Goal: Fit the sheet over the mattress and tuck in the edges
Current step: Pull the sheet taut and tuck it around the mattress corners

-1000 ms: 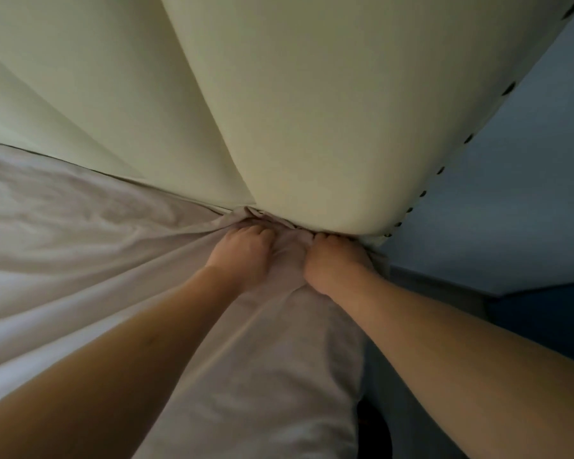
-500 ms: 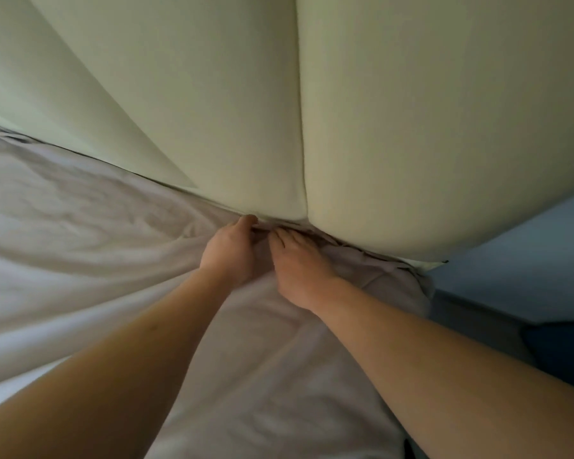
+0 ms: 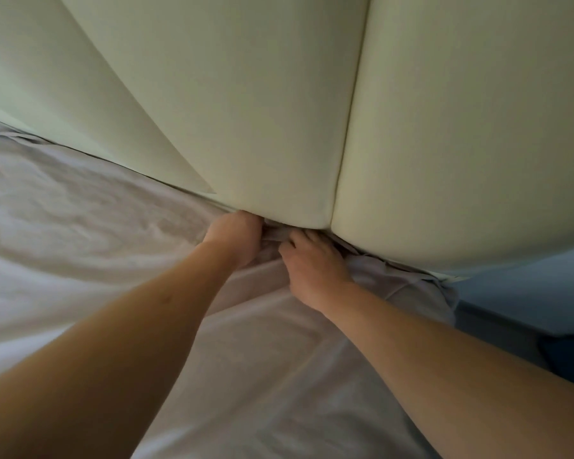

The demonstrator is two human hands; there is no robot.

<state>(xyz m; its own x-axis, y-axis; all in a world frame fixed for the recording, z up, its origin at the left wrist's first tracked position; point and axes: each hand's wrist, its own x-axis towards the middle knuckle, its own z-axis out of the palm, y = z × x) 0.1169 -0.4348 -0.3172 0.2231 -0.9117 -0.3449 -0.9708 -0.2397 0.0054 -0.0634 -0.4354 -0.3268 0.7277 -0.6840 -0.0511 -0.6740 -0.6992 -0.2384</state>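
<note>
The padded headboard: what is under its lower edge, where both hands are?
Bunched sheet runs under the headboard, pushed in by the left hand and right hand. Fingertips and anything deeper are hidden.

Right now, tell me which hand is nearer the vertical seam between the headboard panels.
Right. The right hand sits just below the seam, fingers at its base; the left hand is farther left, under the neighbouring panel.

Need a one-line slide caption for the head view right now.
Both hands, left hand and right hand, push the bunched sheet edge into the gap under the padded headboard.
</note>
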